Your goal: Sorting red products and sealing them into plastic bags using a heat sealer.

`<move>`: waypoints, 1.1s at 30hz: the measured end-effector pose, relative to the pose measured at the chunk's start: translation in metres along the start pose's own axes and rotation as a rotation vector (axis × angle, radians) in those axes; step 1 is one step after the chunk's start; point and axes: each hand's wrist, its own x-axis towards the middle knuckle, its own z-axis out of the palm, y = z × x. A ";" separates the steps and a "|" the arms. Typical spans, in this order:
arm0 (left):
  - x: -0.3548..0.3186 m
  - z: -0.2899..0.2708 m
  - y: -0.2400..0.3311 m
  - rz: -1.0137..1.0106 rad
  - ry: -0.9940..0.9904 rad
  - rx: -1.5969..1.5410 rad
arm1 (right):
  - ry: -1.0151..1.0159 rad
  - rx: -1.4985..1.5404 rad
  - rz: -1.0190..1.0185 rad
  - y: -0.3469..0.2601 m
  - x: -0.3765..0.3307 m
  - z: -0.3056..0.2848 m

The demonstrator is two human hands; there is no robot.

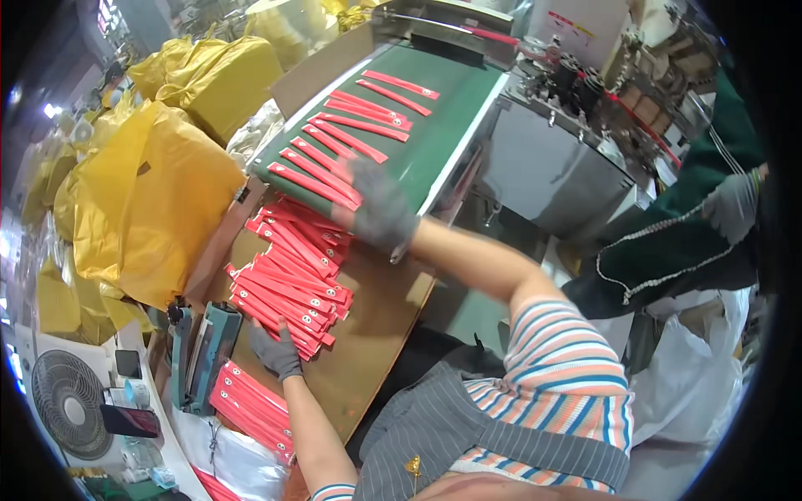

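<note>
Red slim paper packets, each with a small white emblem near one end, lie in a loose pile [288, 288] on a brown board [380, 334]. My left hand [276, 351], in a grey glove with bare fingertips, rests against the near-left edge of that pile, thumb apart from the other fingers. Over the near end of a green conveyor belt [451, 108] is my right hand [380, 200], also gloved in grey. It is smeared by motion, its fingertips by the nearest red packets [313, 182] on the belt. Whether it grips one is unclear.
Left of the board stand a teal metal holder [205, 359] and a neat stack of red packets [251, 409]. Large yellow wrapped bundles [154, 200] crowd the left, above a fan [71, 405]. At right, another person's gloved hand [733, 207] is near a grey metal cabinet [543, 159].
</note>
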 end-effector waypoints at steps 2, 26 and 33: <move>-0.005 0.000 0.003 0.005 0.029 0.024 | -0.102 -0.165 0.169 0.080 0.039 0.013; 0.044 0.021 0.080 -0.429 -0.072 -0.314 | -0.651 -0.109 0.768 0.034 0.007 0.201; 0.053 0.004 0.016 -0.996 -0.166 -1.773 | -1.156 0.638 0.676 -0.110 -0.014 0.201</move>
